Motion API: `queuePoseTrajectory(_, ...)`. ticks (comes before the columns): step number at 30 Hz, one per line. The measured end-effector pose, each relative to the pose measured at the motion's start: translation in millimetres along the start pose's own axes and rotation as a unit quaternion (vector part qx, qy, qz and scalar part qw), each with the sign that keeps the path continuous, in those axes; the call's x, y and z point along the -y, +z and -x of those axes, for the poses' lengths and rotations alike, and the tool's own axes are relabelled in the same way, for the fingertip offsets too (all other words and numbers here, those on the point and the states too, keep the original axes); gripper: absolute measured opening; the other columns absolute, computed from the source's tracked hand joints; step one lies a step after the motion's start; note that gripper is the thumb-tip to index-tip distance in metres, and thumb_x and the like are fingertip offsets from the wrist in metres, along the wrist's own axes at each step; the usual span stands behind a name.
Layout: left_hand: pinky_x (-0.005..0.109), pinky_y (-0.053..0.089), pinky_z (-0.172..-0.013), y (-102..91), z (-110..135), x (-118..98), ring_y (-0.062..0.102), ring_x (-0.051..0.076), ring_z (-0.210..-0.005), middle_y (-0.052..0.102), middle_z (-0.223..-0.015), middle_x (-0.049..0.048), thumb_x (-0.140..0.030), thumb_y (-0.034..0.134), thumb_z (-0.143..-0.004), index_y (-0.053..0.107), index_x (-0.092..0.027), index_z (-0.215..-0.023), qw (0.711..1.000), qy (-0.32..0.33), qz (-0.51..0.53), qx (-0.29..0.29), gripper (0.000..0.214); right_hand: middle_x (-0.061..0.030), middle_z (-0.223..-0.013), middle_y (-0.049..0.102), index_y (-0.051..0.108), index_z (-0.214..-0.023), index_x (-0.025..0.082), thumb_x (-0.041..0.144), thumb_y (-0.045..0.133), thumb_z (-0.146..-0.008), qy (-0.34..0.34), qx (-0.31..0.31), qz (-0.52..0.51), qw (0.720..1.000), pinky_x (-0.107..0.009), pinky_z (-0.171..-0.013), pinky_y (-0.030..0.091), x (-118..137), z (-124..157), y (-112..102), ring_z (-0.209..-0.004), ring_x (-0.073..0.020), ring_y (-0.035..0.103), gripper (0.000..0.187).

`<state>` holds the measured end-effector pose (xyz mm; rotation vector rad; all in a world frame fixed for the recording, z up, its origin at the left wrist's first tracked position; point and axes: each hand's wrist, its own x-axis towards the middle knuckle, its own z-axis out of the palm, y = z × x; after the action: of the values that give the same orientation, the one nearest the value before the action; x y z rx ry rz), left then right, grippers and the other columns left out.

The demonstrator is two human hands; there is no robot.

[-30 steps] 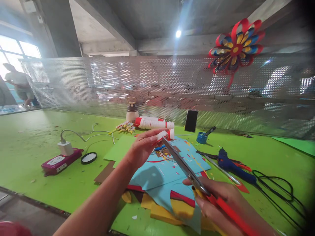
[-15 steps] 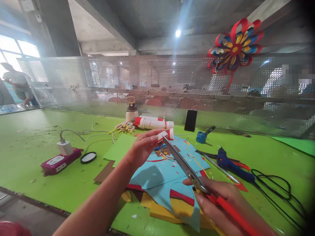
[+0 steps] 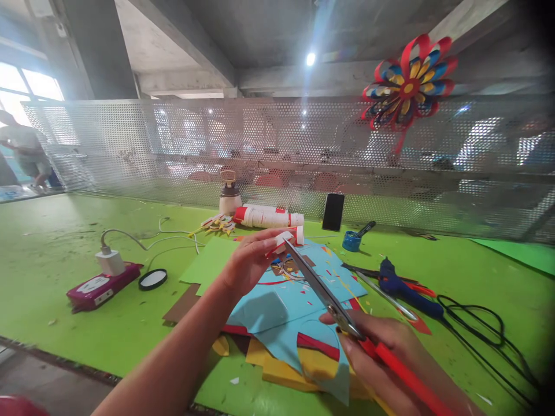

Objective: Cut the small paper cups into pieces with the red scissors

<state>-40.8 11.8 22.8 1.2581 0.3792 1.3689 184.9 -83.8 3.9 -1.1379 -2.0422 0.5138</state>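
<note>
My left hand [image 3: 249,260] pinches a small red and white paper piece [image 3: 282,241] above the table. My right hand [image 3: 385,358] grips red-handled scissors [image 3: 329,297]. Their long grey blades point up and left, and the tips touch the paper piece. Under both hands lies a pile of light blue paper sheets [image 3: 286,300] with yellow, red and brown sheets beneath, strewn with small offcuts.
On the green table [image 3: 65,231]: a magenta power bank with a white charger [image 3: 102,283], a black ring [image 3: 152,279], glue tubes [image 3: 269,218], a phone [image 3: 333,212], a blue cap [image 3: 350,241], a blue glue gun [image 3: 407,286] with black cable. A paper flower [image 3: 407,84] hangs on the perforated screen.
Hands and scissors keep their pose at the paper piece. The whole view has shifted slightly left and up in the picture from a small head movement.
</note>
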Motion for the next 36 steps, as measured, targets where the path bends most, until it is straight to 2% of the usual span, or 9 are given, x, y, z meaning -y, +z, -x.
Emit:
queuePoseTrajectory(3,0.035,0.047,-0.089,-0.9,0,1,0.066,0.023,-0.094,0.075,-0.097,0.0105,-0.033,0.072,-0.072,0.078,-0.016,-0.097,1.000,-0.002,0.009,0.005,0.031,0.0032,-0.055,0.049,0.074,-0.099,0.018,0.032,0.051,-0.087,-0.003,-0.003,-0.008,1.000,-0.022,-0.045,0.038,-4,-1,4,-0.046,-0.0112,0.042,0.030)
queuePoseTrajectory(8,0.033,0.047,-0.085,0.7,-1,0,0.066,0.023,-0.092,0.075,-0.094,0.0101,-0.033,0.073,-0.069,0.078,-0.015,-0.093,1.000,0.001,0.004,-0.028,0.030,-0.0002,-0.061,0.056,0.073,-0.102,0.018,0.034,0.047,-0.089,0.002,0.002,-0.010,1.000,-0.025,-0.048,0.039,-7,-1,7,-0.051,-0.0136,0.046,0.033)
queuePoseTrajectory(14,0.032,0.046,-0.076,0.6,-2,-2,0.062,0.021,-0.080,0.072,-0.084,0.0103,-0.033,0.070,-0.068,0.078,-0.012,-0.090,0.999,0.006,-0.001,-0.045,0.031,0.0010,-0.058,0.054,0.070,-0.104,0.021,0.050,0.053,-0.087,0.092,0.013,-0.137,0.986,-0.026,-0.049,0.044,-3,3,3,-0.050,-0.0159,0.052,0.038)
queuePoseTrajectory(17,0.032,0.045,-0.070,-2.8,-3,-2,0.058,0.019,-0.073,0.068,-0.080,0.0101,-0.034,0.069,-0.068,0.076,-0.011,-0.089,0.999,0.026,0.013,-0.042,0.032,0.0028,-0.052,0.051,0.066,-0.081,0.019,0.045,0.053,-0.089,0.150,0.052,-0.237,0.958,-0.025,-0.051,0.044,-3,0,-2,-0.048,-0.0134,0.050,0.030)
queuePoseTrajectory(20,0.032,0.046,-0.073,-4.8,-3,-2,0.059,0.019,-0.075,0.068,-0.082,0.0100,-0.029,0.071,-0.067,0.075,-0.010,-0.093,0.999,0.034,0.023,-0.030,0.033,0.0023,-0.052,0.050,0.053,-0.058,0.020,0.040,0.054,-0.089,0.151,0.030,-0.237,0.959,-0.026,-0.054,0.043,-2,-3,-5,-0.050,-0.0123,0.048,0.037)
queuePoseTrajectory(23,0.030,0.047,-0.075,-4.8,-3,-3,0.061,0.019,-0.078,0.070,-0.085,0.0093,-0.026,0.074,-0.065,0.076,-0.012,-0.095,0.999,0.036,0.030,-0.026,0.033,0.0030,-0.056,0.050,0.067,-0.082,0.020,0.043,0.055,-0.087,0.109,-0.013,-0.164,0.980,-0.026,-0.050,0.041,-2,-1,-1,-0.051,-0.0143,0.048,0.026)
queuePoseTrajectory(26,0.027,0.046,-0.072,-5.5,-3,-2,0.060,0.016,-0.075,0.070,-0.086,0.0073,-0.027,0.074,-0.067,0.076,-0.015,-0.099,0.999,0.045,0.013,-0.012,0.034,0.0012,-0.063,0.055,0.069,-0.105,0.019,0.047,0.053,-0.088,0.054,-0.045,-0.081,0.994,-0.027,-0.048,0.040,-4,0,5,-0.053,-0.0159,0.049,0.036)
queuePoseTrajectory(32,0.031,0.046,-0.079,-0.9,0,8,0.061,0.021,-0.090,0.070,-0.098,0.0073,-0.029,0.077,-0.069,0.075,-0.019,-0.105,0.991,0.002,-0.116,0.060,0.037,-0.0018,-0.075,0.065,0.064,-0.113,0.019,0.037,0.057,-0.089,0.016,-0.143,-0.092,0.985,-0.024,-0.057,0.053,-6,-9,1,-0.062,-0.0152,0.061,0.031)
queuePoseTrajectory(36,0.037,0.045,-0.090,11.2,7,18,0.060,0.025,-0.101,0.067,-0.109,0.0094,-0.030,0.077,-0.071,0.074,-0.021,-0.107,0.976,-0.016,-0.182,0.116,0.037,-0.0014,-0.077,0.066,0.064,-0.112,0.020,0.034,0.063,-0.086,-0.006,-0.200,-0.096,0.975,-0.023,-0.057,0.055,-9,-15,-2,-0.063,-0.0146,0.064,0.029)
